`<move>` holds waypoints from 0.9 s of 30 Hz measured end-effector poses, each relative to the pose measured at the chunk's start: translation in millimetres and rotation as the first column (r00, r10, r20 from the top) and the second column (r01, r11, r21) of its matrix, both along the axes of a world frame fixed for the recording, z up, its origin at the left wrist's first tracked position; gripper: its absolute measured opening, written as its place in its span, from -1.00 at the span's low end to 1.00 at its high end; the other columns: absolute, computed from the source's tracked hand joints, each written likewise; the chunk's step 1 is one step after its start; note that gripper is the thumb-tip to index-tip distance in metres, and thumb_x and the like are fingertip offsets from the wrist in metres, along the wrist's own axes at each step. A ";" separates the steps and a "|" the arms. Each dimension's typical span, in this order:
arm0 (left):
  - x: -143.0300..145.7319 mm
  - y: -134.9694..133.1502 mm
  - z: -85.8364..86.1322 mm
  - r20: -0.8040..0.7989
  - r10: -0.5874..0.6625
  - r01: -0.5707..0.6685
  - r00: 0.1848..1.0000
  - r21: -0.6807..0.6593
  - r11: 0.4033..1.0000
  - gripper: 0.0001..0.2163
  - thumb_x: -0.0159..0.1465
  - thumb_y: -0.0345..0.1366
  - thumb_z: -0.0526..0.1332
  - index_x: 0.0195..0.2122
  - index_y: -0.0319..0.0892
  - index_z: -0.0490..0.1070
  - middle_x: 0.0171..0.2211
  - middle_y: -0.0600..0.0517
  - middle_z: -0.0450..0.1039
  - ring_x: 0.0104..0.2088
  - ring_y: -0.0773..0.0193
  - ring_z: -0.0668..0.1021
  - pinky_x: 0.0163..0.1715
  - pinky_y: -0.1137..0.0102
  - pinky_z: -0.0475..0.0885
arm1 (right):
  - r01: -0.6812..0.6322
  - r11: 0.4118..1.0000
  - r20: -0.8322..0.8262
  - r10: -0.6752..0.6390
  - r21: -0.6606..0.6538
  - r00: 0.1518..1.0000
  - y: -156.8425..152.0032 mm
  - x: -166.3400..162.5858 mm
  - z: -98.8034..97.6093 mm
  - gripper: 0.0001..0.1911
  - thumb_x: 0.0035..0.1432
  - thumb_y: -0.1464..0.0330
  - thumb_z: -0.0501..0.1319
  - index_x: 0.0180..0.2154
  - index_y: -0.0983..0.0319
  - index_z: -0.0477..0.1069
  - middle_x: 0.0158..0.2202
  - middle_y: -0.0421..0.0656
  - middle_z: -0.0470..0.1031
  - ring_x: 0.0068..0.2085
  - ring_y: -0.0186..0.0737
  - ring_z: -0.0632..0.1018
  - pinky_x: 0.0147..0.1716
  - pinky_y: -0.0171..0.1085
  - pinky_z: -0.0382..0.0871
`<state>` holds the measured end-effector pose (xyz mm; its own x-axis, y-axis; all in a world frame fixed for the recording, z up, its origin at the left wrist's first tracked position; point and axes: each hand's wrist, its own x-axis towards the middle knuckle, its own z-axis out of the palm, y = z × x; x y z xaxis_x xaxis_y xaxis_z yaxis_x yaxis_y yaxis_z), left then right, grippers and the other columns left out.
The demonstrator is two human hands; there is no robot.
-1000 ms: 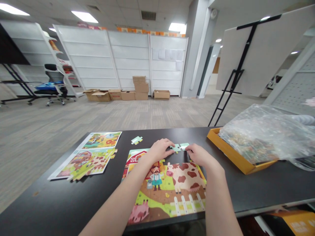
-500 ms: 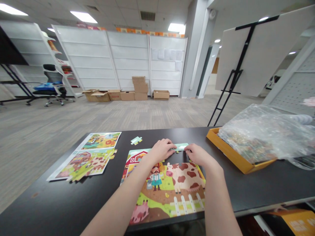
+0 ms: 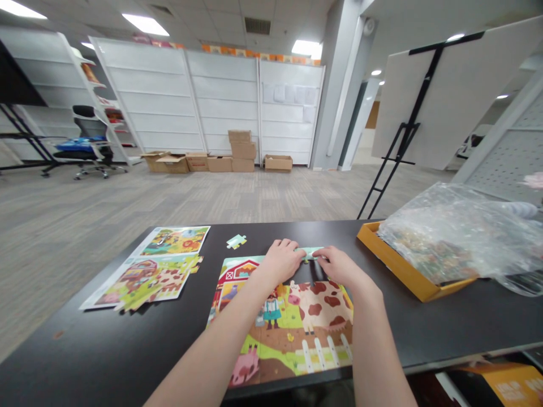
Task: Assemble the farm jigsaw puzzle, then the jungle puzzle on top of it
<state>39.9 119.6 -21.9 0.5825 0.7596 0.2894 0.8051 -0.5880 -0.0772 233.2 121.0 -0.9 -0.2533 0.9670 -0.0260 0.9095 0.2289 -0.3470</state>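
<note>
A farm jigsaw puzzle lies partly assembled at the front of the dark table, with a cow, a farmer, a pig and a barn on it. Beyond its cow, a pale blue strip of puzzle pieces lies across the gap at the far edge. My left hand has its thumb and fingertips on the strip's left end. My right hand pinches the right end, fingers bent. Both forearms cover parts of the puzzle, and the fingers hide the strip's ends. A loose puzzle piece sits apart, to the far left of my hands.
On the left, a printed picture sheet lies with several puzzle pieces on it. An orange box lid or tray at right holds a clear plastic bag of pieces. Past the table stands an easel-mounted board.
My hands have come slightly closer together along the pale blue strip. The left hand has shifted a little to the right, covering more of the strip. The loose piece stays in place.
</note>
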 end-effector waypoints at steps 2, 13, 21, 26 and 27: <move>1.7 -1.6 0.0 -0.005 0.002 -0.002 1.000 -0.023 1.000 -0.81 0.43 -0.32 0.06 -0.08 -0.11 0.46 -0.07 -0.09 0.52 -0.03 0.06 0.50 -0.07 0.20 0.37 | -0.026 1.000 0.011 0.026 -0.006 1.000 2.0 -1.3 -2.9 -0.61 0.30 0.48 0.08 0.04 0.27 0.59 0.07 0.06 0.56 0.08 -0.09 0.55 0.13 -0.28 0.29; 1.9 -4.4 -3.5 0.033 0.000 0.004 0.999 -0.113 0.994 -0.74 0.41 -0.37 0.06 0.05 -0.02 0.44 0.04 -0.04 0.51 0.03 0.07 0.49 -0.08 0.22 0.43 | -0.012 1.000 0.082 0.013 -0.021 0.997 6.1 0.5 -11.7 -0.58 0.28 0.42 0.10 0.09 0.15 0.56 0.08 0.02 0.54 0.08 -0.04 0.55 0.16 -0.20 0.30; -56.6 -0.5 30.1 0.097 0.245 -0.228 0.965 -0.158 0.961 -0.69 0.38 -0.31 0.14 0.13 -0.08 0.44 0.14 -0.09 0.48 0.15 -0.01 0.46 0.06 0.13 0.43 | 0.032 0.996 0.084 -0.026 -0.079 0.996 -3.1 3.1 -1.9 -0.59 0.30 0.35 0.11 0.10 0.17 0.55 0.15 0.03 0.49 0.10 0.02 0.53 0.17 -0.14 0.29; -123.9 3.6 45.8 0.144 0.547 -0.522 0.825 -0.178 0.834 -0.69 0.37 -0.27 0.13 0.09 -0.16 0.47 0.08 -0.14 0.53 0.10 -0.02 0.51 0.09 0.15 0.42 | 0.036 0.994 0.079 -0.028 -0.101 0.996 -3.0 5.7 2.8 -0.60 0.28 0.35 0.11 0.07 0.20 0.57 0.12 0.06 0.51 0.06 0.00 0.57 0.15 -0.14 0.32; -132.0 4.4 45.6 0.119 0.555 -0.530 0.824 -0.186 0.827 -0.69 0.37 -0.26 0.12 0.09 -0.15 0.47 0.08 -0.13 0.53 0.10 -0.01 0.52 0.09 0.16 0.42 | 0.035 0.994 0.082 -0.027 -0.101 0.996 -2.5 5.5 3.4 -0.60 0.28 0.35 0.11 0.06 0.21 0.58 0.11 0.07 0.52 0.07 0.02 0.56 0.15 -0.13 0.32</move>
